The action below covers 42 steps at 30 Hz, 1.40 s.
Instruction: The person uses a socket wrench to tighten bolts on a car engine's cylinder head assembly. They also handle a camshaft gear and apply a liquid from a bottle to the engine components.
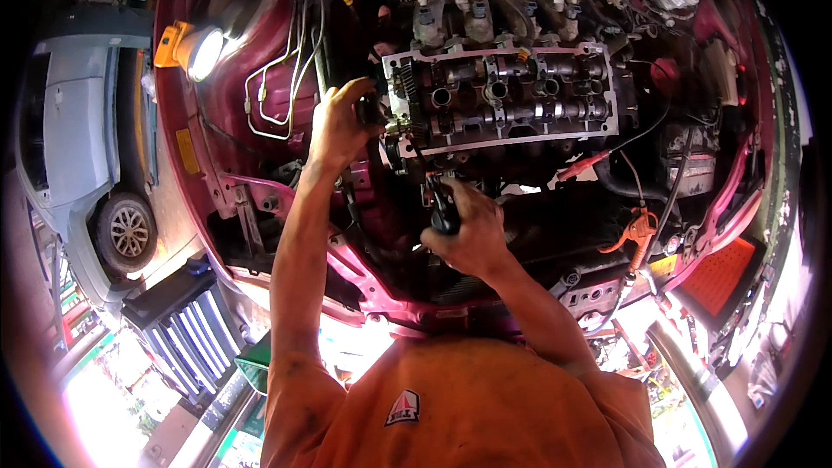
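Note:
An engine with its top cover off fills the middle of the car's bay, its camshafts bare. My left hand is at the engine's left end, next to the timing gear. Its fingers curl around a dark part whose kind I cannot make out. Lower and to the right, my right hand is closed around a black-handled tool. A thin dark shaft runs from there up and left toward the engine's lower left corner. Where its tip ends is hard to see.
A lit orange work lamp sits on the left fender. Bent metal pipes run beside it. An orange clamp with a cable hangs at the front right, below the battery. A blue-grey vehicle stands at left.

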Available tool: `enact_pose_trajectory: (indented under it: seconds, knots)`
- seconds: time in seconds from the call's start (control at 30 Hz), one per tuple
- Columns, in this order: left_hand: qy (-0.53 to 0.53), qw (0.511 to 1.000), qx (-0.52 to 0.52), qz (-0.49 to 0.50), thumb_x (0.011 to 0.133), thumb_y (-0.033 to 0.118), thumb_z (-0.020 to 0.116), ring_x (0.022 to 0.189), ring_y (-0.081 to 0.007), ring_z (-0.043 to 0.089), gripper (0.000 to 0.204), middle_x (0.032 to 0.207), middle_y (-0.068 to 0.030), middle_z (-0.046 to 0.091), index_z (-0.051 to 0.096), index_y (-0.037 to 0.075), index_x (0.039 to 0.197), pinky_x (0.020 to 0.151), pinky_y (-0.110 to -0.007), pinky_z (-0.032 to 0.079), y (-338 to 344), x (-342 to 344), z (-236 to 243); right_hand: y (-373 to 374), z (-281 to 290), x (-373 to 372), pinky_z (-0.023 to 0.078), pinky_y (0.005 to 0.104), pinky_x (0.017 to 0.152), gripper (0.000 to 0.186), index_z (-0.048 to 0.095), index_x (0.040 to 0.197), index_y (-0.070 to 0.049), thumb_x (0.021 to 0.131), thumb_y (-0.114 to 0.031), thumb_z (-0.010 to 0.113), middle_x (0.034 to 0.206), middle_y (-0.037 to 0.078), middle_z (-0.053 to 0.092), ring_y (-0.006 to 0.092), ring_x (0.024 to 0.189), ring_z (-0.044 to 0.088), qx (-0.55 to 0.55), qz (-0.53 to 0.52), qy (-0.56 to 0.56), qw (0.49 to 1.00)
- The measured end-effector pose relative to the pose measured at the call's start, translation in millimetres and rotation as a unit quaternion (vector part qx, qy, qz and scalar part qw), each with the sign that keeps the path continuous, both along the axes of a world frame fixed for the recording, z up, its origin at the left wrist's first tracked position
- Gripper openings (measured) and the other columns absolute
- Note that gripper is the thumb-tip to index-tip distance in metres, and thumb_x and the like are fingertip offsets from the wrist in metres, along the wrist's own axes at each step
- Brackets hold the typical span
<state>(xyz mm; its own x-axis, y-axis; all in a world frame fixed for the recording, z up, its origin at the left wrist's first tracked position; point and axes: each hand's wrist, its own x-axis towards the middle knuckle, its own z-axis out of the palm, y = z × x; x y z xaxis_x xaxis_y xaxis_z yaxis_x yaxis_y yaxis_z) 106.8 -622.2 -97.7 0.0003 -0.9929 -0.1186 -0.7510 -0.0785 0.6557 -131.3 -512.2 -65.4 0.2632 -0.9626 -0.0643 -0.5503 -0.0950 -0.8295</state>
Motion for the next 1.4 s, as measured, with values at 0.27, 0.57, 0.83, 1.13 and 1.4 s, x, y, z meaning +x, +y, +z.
enact_pose_trajectory:
  seconds: [0.27,0.57,0.83,1.13,1.4]
  knots:
    - [-0.007,0.999,-0.036,-0.017,0.056,0.000,0.085,0.097,-0.0272,0.064,0.071,0.111,-0.0118,0.067,0.061,0.004,0.123,0.084,-0.034,0.051,-5.9,0.4,3.1,-15.4,-16.0,19.2,0.050,0.0445,0.082,0.050,0.059,0.105,-0.003,0.063,-0.026,0.073,0.093,0.016,0.066,0.0386,0.088,0.063,0.056,0.005,0.025,0.998]
    - [-0.007,0.999,-0.041,-0.009,0.055,0.002,0.085,0.099,-0.0348,0.061,0.069,0.112,-0.0146,0.067,0.063,0.006,0.120,0.088,-0.040,0.050,-5.4,-0.3,9.7,-11.4,-8.6,27.0,0.050,0.0452,0.084,0.054,0.060,0.110,-0.005,0.063,-0.027,0.074,0.094,0.016,0.067,0.0373,0.089,0.065,0.044,-0.024,0.071,0.996]
    - [0.007,0.996,-0.047,-0.070,0.057,0.006,0.083,0.098,-0.0360,0.060,0.070,0.108,-0.0164,0.066,0.062,0.006,0.123,0.088,-0.041,0.049,-3.7,-4.5,3.9,-0.8,3.8,19.7,0.050,0.0432,0.085,0.061,0.059,0.120,-0.004,0.065,-0.025,0.071,0.101,0.017,0.067,0.0356,0.094,0.064,0.071,-0.016,0.031,0.997]
    - [0.068,0.994,0.023,-0.080,0.053,0.002,0.087,0.099,-0.0226,0.066,0.078,0.112,-0.0117,0.069,0.061,0.007,0.127,0.086,-0.034,0.053,-0.3,-14.9,-7.4,4.2,36.2,-42.2,0.052,0.0382,0.077,0.043,0.068,0.106,-0.005,0.064,-0.015,0.070,0.103,0.014,0.067,0.0316,0.084,0.066,0.066,-0.066,-0.072,0.993]
    - [0.120,0.989,0.040,-0.078,0.054,0.008,0.088,0.100,-0.0327,0.065,0.075,0.109,-0.0138,0.070,0.062,0.009,0.124,0.087,-0.040,0.051,-1.6,-10.3,-18.7,4.8,36.1,-50.3,0.047,0.0310,0.061,0.030,0.064,0.091,0.003,0.064,-0.011,0.068,0.109,0.015,0.068,0.0174,0.063,0.056,-0.001,-0.069,-0.091,0.993]
